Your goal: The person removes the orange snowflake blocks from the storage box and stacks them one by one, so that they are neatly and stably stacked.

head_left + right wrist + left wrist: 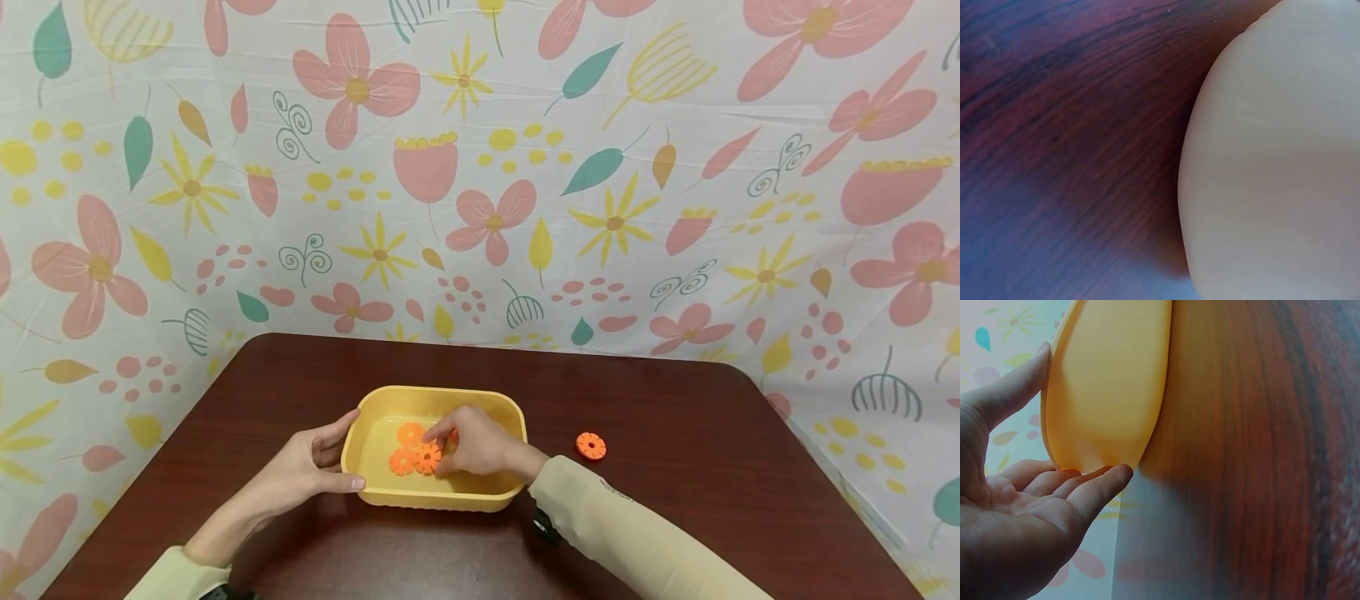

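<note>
A yellow plastic basin sits on the table with several orange notched interlocking discs inside. My left hand grips its left end, thumb at the near corner and fingers along the end wall. In the left wrist view, the fingers curve against the basin's wall. My right hand reaches in over the right side, with fingertips and thumb at the edges of one orange disc. Part of another disc shows behind these fingers. Only a pale sleeve and tabletop fill the right wrist view.
A single orange disc lies on the dark wooden table, to the right of the basin. Behind the table hangs a flower-patterned cloth, which also spans both sides.
</note>
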`<act>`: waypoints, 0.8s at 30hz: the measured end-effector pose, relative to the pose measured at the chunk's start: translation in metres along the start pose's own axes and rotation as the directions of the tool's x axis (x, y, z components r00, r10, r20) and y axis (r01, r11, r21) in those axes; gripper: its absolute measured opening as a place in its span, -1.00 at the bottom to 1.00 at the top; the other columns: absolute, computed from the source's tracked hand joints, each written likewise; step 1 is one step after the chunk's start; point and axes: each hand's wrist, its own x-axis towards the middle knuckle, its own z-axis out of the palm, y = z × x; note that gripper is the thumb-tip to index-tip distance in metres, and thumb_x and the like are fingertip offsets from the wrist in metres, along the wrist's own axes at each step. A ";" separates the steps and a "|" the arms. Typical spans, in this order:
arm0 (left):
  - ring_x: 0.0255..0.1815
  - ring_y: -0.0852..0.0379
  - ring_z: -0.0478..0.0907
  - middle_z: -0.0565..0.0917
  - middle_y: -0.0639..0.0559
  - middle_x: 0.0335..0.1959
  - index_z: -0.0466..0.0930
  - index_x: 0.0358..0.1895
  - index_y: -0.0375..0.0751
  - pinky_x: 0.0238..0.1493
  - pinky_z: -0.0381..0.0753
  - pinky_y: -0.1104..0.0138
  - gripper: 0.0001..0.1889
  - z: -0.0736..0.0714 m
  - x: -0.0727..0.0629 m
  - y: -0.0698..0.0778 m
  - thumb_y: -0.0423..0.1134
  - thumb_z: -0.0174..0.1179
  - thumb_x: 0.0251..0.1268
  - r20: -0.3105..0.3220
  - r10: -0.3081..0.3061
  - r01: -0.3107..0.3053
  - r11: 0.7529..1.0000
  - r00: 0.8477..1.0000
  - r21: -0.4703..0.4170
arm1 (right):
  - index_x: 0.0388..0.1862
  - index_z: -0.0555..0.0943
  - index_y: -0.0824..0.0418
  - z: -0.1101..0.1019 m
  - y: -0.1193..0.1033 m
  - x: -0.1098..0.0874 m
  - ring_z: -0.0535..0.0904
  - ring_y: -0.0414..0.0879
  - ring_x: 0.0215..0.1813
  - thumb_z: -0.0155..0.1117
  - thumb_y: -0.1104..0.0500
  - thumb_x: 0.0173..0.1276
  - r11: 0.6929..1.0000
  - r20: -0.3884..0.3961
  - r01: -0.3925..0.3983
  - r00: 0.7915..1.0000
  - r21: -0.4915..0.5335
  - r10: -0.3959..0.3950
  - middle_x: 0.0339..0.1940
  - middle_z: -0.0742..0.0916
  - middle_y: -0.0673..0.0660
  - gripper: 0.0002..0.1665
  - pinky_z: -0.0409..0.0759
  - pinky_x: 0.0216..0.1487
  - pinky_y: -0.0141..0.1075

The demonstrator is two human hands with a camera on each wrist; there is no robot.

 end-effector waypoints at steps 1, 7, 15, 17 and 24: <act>0.54 -0.39 0.22 -0.01 -0.39 0.67 -0.12 0.67 -0.47 0.23 0.61 0.20 0.08 0.000 0.000 0.000 -0.47 0.48 0.25 -0.001 -0.001 0.001 1.000 1.000 0.001 | -0.03 0.84 0.22 0.000 0.000 0.000 0.59 -0.16 -0.31 0.73 0.33 0.06 1.000 0.000 0.003 1.000 0.004 -0.003 -0.40 0.76 -0.08 -0.56 0.56 -0.24 -0.41; 0.55 -0.39 0.21 -0.01 -0.39 0.67 -0.12 0.67 -0.48 0.25 0.60 0.20 0.08 0.000 0.000 0.000 -0.47 0.48 0.25 -0.003 -0.003 0.003 1.000 1.000 -0.001 | -0.03 0.84 0.25 -0.004 -0.003 -0.003 0.55 -0.16 -0.42 0.73 0.32 0.08 1.000 -0.013 0.013 1.000 0.025 -0.012 -0.42 0.76 -0.08 -0.57 0.55 -0.31 -0.40; 0.55 -0.39 0.21 0.01 -0.39 0.67 -0.11 0.68 -0.46 0.24 0.60 0.22 0.08 0.001 0.000 0.000 -0.46 0.48 0.25 -0.006 -0.007 0.007 1.000 1.000 -0.002 | -0.01 0.83 0.27 -0.015 -0.010 -0.012 0.50 -0.05 -0.47 0.73 0.31 0.06 0.994 -0.061 0.014 0.998 0.105 -0.008 -0.36 0.77 -0.01 -0.54 0.49 -0.38 -0.37; 0.55 -0.39 0.22 0.02 -0.39 0.67 -0.11 0.68 -0.46 0.23 0.61 0.23 0.08 0.000 0.000 0.000 -0.45 0.48 0.25 -0.008 -0.007 0.007 1.000 1.000 0.001 | -0.03 0.84 0.27 -0.018 -0.012 -0.015 0.49 -0.04 -0.47 0.74 0.30 0.06 0.994 -0.078 0.021 0.997 0.108 -0.012 -0.36 0.76 0.00 -0.55 0.46 -0.41 -0.37; 0.53 -0.37 0.27 0.04 -0.41 0.66 -0.10 0.68 -0.46 0.19 0.64 0.24 0.09 0.000 0.000 -0.001 -0.44 0.50 0.24 -0.004 -0.004 0.004 1.000 1.000 -0.005 | -0.02 0.84 0.22 -0.028 -0.015 -0.025 0.38 -0.10 -0.47 0.75 0.25 0.08 0.992 -0.111 -0.003 0.994 0.127 0.018 -0.33 0.77 -0.03 -0.56 0.37 -0.43 -0.39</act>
